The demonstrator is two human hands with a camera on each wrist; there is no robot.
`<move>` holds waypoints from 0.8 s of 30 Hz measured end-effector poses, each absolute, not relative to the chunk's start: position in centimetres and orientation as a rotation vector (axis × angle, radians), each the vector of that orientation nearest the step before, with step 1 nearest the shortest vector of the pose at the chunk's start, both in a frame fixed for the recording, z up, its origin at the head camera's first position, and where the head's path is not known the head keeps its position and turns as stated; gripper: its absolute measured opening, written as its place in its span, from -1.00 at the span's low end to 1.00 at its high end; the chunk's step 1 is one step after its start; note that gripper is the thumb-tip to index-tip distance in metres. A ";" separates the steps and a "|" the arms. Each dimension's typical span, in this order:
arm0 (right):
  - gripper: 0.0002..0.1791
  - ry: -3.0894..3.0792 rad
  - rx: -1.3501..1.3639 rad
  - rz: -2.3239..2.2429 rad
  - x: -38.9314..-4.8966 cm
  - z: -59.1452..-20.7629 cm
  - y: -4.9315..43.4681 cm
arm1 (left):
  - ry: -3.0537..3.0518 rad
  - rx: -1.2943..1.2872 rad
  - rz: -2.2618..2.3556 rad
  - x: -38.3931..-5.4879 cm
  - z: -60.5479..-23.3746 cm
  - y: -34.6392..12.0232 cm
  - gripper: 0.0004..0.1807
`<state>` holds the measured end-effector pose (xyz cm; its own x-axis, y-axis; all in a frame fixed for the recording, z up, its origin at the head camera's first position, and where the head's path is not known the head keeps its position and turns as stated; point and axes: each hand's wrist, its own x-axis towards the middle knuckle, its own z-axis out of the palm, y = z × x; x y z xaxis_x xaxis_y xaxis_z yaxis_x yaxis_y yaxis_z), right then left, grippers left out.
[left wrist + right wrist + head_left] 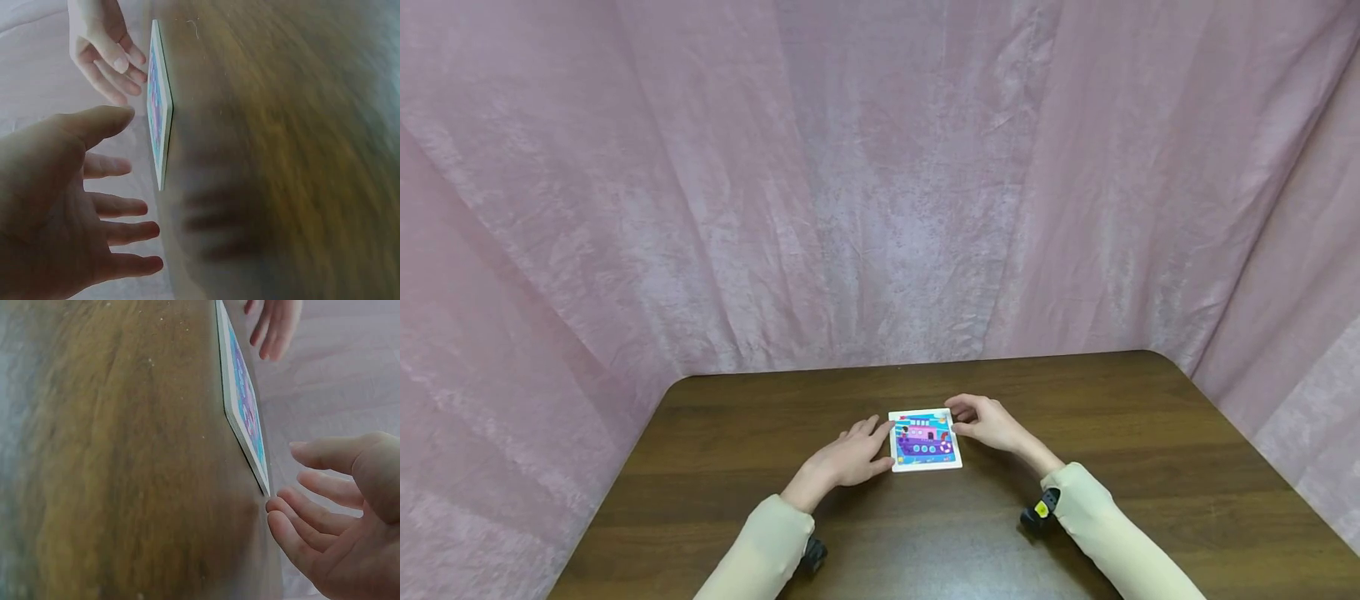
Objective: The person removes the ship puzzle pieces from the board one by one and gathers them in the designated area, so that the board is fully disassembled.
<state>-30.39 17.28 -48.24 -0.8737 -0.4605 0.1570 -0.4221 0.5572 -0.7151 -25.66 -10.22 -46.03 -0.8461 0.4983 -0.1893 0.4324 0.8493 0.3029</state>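
Note:
A square, white-bordered picture board (925, 442) lies flat on the table, printed with a pink and purple ship on blue. In the wrist views its low, pale edge (165, 119) shows. At its left side is my left hand (850, 457), fingers spread and straight, thumb by the near left corner. My right hand (988, 423) is beside the right edge, with fingers loosely bent and thumb apart from them. The right wrist view shows nothing between the right hand's (350, 512) fingers, their tips close to a corner of the board (245, 406).
The brown wooden table (745, 433) has rounded far corners. Pink curtains (910, 183) hang behind it and at both sides. A dark camera (1037, 512) is strapped at the right wrist and another (813, 553) at the left, below pale sleeves.

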 end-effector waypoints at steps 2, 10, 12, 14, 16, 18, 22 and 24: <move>-0.59 2.769 -0.772 -1.187 -30.5 -48.3 17.0 | 2.773 0.732 0.364 -25.8 -46.2 -9.8 -0.28; -0.65 2.880 -0.774 -1.055 -31.1 -48.5 16.3 | 2.767 0.772 0.318 -26.4 -46.7 -8.0 -0.30; -0.65 2.896 -0.765 -1.025 -31.3 -48.5 16.1 | 2.763 0.790 0.298 -26.5 -46.9 -7.7 -0.30; -0.66 2.906 -0.751 -0.998 -31.5 -48.5 15.9 | 2.756 0.805 0.284 -26.5 -47.0 -7.4 -0.30; -0.67 2.920 -0.762 -0.963 -31.6 -48.4 15.9 | 2.751 0.815 0.275 -26.6 -47.1 -7.2 -0.30; -0.69 2.920 -0.766 -0.945 -31.8 -48.4 15.8 | 2.752 0.821 0.262 -26.6 -47.1 -6.9 -0.30; -0.70 2.924 -0.783 -0.913 -32.0 -48.4 15.7 | 2.754 0.845 0.232 -26.7 -47.2 -6.6 -0.32; -0.71 2.923 -0.792 -0.902 -32.1 -48.3 15.7 | 2.751 0.870 0.217 -26.7 -47.2 -6.4 -0.33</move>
